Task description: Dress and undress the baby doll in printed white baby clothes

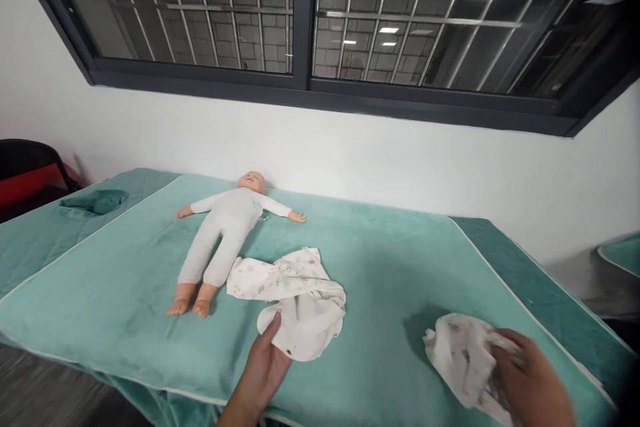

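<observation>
My left hand pinches the edge of a white baby garment with a small printed pattern, thumb on top and fingers beneath. The garment lies loosely folded on the green bed cover, one part stretching toward the doll's legs. Farther right, my right hand is closed around a crumpled white printed cloth, probably clothing too; its full shape is hidden by the folds. Beyond my left hand a baby doll rests on its back, arms spread, with a white body and bare feet.
A green padded bed with white piping spans the view, with a face hole at its left end. Behind it stand a white wall and a dark-framed barred window. A red and black object sits at far left.
</observation>
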{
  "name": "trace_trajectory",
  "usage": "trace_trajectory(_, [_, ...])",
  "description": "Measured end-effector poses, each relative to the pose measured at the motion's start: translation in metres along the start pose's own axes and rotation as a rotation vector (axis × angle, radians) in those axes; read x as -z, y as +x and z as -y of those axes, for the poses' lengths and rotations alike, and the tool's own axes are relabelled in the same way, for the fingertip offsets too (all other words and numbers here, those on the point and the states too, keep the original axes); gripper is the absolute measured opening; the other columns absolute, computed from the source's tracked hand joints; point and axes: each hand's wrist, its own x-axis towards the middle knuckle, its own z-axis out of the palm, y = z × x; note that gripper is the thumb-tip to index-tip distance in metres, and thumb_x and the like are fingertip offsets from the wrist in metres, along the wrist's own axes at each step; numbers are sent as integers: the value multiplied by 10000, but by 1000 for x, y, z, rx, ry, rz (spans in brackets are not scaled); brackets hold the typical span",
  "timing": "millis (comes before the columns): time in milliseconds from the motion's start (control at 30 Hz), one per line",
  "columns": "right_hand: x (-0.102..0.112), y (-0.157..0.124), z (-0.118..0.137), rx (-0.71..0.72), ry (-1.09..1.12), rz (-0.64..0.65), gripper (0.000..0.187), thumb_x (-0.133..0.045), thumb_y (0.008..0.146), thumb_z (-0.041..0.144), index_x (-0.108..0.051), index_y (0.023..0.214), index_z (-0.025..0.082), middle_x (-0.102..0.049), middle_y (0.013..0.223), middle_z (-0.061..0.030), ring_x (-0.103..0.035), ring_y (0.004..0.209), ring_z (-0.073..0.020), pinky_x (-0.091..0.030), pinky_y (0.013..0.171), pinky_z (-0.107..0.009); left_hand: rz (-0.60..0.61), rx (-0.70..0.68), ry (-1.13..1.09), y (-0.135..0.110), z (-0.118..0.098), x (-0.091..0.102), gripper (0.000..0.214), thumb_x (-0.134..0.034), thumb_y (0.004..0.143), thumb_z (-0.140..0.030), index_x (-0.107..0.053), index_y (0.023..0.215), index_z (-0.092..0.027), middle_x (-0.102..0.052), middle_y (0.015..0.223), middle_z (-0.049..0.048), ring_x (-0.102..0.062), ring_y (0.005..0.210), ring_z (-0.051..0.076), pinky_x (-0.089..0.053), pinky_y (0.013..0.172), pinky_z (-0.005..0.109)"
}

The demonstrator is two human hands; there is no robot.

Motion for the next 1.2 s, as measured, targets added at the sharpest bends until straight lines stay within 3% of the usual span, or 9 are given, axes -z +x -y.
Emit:
trace_trajectory(167, [-20, -2, 37, 258, -269, 0, 381, -386, 868, 371, -667, 1089, 242, -679, 1172, -94, -610, 1033, -352, -406, 936, -570, -170, 0, 245, -22, 8, -18, 590, -668, 854, -242, -508, 1422, -236, -657, 1292, 116, -595, 1231, 301, -406, 1112, 483])
trace_trajectory(267, [-17, -11, 73, 281, -224, -133, 376, -412, 882, 379, -628, 1155, 237, -630, 1259, -118, -574, 1112, -378, -341, 1003, -626, -39, 118, 619, -51, -1, -18, 469, -743, 776, -287, -681, 1239, -248, -708, 1194, 103, -645, 1134, 325, -469, 1034, 460])
trace_trajectory(367, [-30, -32, 117, 343, 92, -76, 341, -482, 898, 371, -582, 1188, 222, -602, 1281, -135, -537, 1213, -331, -400, 1028, -549, 176, 266, 1147, -70, -28, -17, 294, -743, 756, -308, -771, 1049, -294, -722, 1143, 69, -641, 1093, 331, -504, 957, 419])
trace_trajectory(500, [-71, -56, 179, 268, 406, 266, 337, -465, 949, 342, -542, 1268, 266, -526, 1399, -82, -503, 1289, -238, -444, 1052, -424, 142, -102, 1464, -55, -59, -15, 188, -618, 851, -342, -779, 935, -294, -728, 965, 54, -643, 931, 275, -512, 887, 361])
trace_trajectory(667, [-111, -36, 241, 105, 570, 401, 399, -449, 948, 385, -544, 1299, 222, -585, 1338, -100, -571, 1205, -244, -493, 970, -380, 89, -519, 1643, -1, -58, -9, 404, -573, 841, -225, -678, 1219, -324, -610, 1313, 64, -489, 1268, 312, -333, 1111, 444])
trace_trajectory(833, [-123, -4, 275, 396, 364, 540, 183, -571, 852, 273, -665, 995, 210, -675, 1018, -61, -611, 1002, -236, -471, 902, -369, 83, -600, 2030, 43, -57, -25, 550, -482, 788, -77, -602, 1297, -246, -589, 1343, 116, -465, 1297, 323, -314, 1072, 497])
trace_trajectory(967, [-113, 7, 271, 461, 385, 541, 177, -535, 891, 308, -652, 996, 227, -660, 961, -35, -621, 894, -188, -495, 806, -310, 64, -554, 1970, 53, -78, -53, 399, -440, 805, -101, -665, 1116, -210, -699, 1141, 97, -606, 1102, 273, -402, 977, 416])
trace_trajectory(1067, [-100, 1, 237, 399, 279, 246, 300, -447, 942, 316, -596, 1169, 187, -641, 1147, -113, -587, 1085, -240, -467, 944, -403, -24, -555, 1745, 43, -95, -80, 294, -445, 838, -202, -644, 1054, -203, -717, 1031, 57, -639, 960, 234, -452, 862, 344])
trace_trajectory(1200, [-80, -29, 152, 332, -141, -71, 364, -414, 934, 308, -574, 1241, 198, -556, 1373, -142, -401, 1354, -355, -143, 1121, -679, -6, -548, 1576, 27, -105, -122, 229, -483, 794, -196, -638, 963, -204, -706, 922, 0, -629, 866, 192, -455, 773, 288])
